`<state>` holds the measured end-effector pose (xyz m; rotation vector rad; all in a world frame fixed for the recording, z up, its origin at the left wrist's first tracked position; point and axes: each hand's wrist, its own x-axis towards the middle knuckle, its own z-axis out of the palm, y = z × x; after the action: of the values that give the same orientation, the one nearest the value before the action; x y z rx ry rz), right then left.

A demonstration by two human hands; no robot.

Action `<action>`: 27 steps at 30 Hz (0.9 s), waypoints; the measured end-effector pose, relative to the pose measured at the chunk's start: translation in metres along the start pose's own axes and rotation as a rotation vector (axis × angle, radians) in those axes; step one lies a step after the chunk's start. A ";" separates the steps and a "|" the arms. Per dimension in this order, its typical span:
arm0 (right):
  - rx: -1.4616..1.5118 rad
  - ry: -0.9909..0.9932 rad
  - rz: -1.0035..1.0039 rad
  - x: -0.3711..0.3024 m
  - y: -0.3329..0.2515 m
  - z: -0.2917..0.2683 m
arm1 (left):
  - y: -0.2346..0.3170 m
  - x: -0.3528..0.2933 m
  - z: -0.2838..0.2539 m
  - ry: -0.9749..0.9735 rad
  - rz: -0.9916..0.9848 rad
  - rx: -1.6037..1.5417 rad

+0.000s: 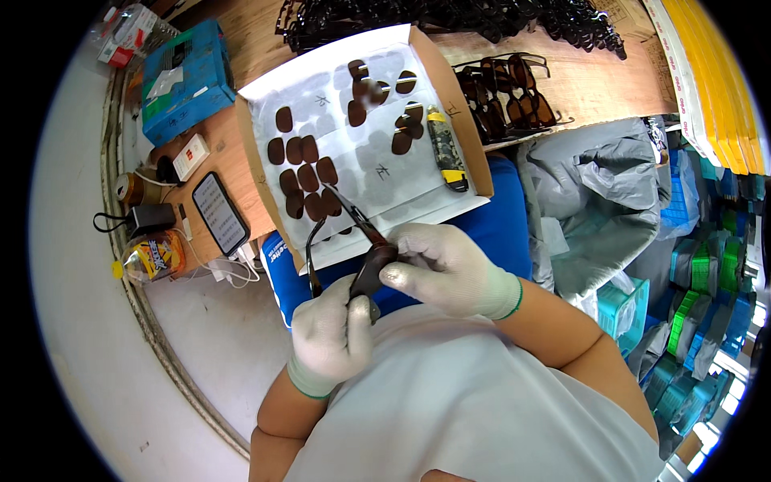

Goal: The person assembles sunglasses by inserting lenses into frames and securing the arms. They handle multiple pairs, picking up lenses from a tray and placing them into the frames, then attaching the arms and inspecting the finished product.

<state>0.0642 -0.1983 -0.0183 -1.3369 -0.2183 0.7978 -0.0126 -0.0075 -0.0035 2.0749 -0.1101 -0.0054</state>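
The sunglasses (374,261) were between the two hands, over the person's lap, their front slanting from the right hand down toward the left hand, so its long axis ran obliquely across the body. Both side arms pointed away from the person: the one nearer the right hand slanted forward and leftward over the box (472,149), its tip close above the dark lenses (307,175), while the other rose from beside the left hand in a curve toward the same lenses.

The box's near edge lay just beyond both hands, with its raised right wall ahead and to the right of the right hand. Inside, straight ahead of the right hand, a stretch of white lining lay bare between the main group of lenses and a yellow-ended tool (444,149) along that wall. Farther ahead, the worktop (594,92) carried more sunglasses (514,100) and a heap of black frames (482,20). A phone (221,213) lay forward and left of the left hand; grey plastic (598,201) bulged forward and right of the right hand.

The left hand (329,333), gloved in white, was curled with its thumb against the lower end of the front. The right hand (454,265), also gloved, was nearly closed, pinching the upper end between thumb and bent fingers.
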 end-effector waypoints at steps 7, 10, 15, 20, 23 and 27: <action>0.634 -0.141 0.189 -0.004 0.008 0.003 | -0.008 -0.004 -0.004 -0.086 0.010 -0.114; 0.611 -0.132 0.170 -0.007 0.013 -0.001 | -0.005 0.001 -0.006 -0.161 0.023 -0.141; -0.033 -0.041 0.038 -0.009 0.004 -0.001 | -0.007 0.000 -0.002 -0.088 -0.144 -0.270; -0.089 0.048 -0.028 -0.008 -0.007 0.011 | -0.008 0.009 -0.011 -0.186 -0.215 -0.436; -0.316 0.021 -0.066 -0.010 -0.016 0.009 | -0.008 0.005 -0.016 -0.223 -0.247 -0.524; -0.276 0.003 -0.139 -0.006 -0.021 0.012 | -0.012 0.006 -0.020 -0.222 -0.216 -0.485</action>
<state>0.0610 -0.1934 0.0059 -1.5626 -0.4265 0.6645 -0.0051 0.0156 -0.0038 1.5862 -0.0159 -0.3617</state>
